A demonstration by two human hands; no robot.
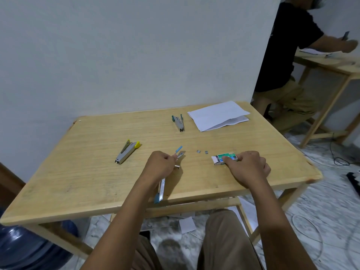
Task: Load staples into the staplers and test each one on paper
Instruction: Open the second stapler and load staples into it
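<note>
- Left of the staple box, the left hand grips an opened blue stapler.
- The right hand pinches the box itself; loose staples lie just beyond it.

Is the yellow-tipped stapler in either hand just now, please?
No, the yellow-tipped stapler lies alone on the table, while the left hand grips the blue stapler and the right hand holds the staple box.
</note>
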